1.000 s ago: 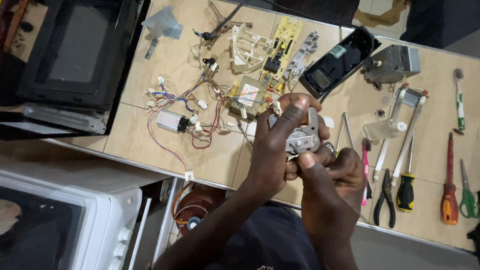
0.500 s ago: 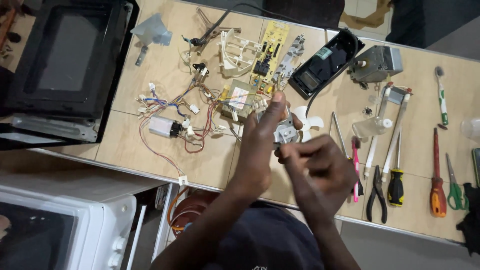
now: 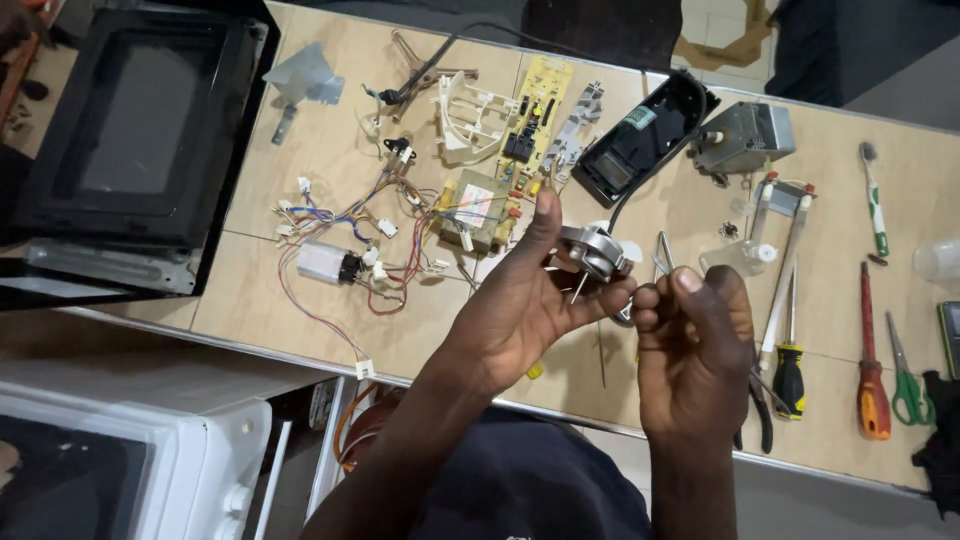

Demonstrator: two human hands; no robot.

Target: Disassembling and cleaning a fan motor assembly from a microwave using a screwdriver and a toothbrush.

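My left hand (image 3: pixel 520 300) holds a small grey metal motor (image 3: pixel 592 250) with a thin shaft sticking down, raised over the wooden table (image 3: pixel 300 300). My right hand (image 3: pixel 695 340) is close beside it on the right, fingers curled, fingertips touching the motor's right edge. A black cable runs from the motor up across the table. Under the hands lie loose parts: a transformer block (image 3: pixel 475 208) with coloured wires, and a bundle of red, blue and white wires (image 3: pixel 350 240).
A black microwave door (image 3: pixel 130 130) lies at the left. A circuit board (image 3: pixel 535 125), black panel (image 3: pixel 640 140) and metal box (image 3: pixel 745 140) sit at the back. Screwdrivers (image 3: pixel 870 350), pliers (image 3: pixel 760 400), green scissors (image 3: pixel 905 375) and a toothbrush (image 3: pixel 873 195) lie right. White appliance (image 3: pixel 130 450) below.
The hands with the motor have shifted a little up and right in view. My right hand has loosened from the motor and now only touches its right side.
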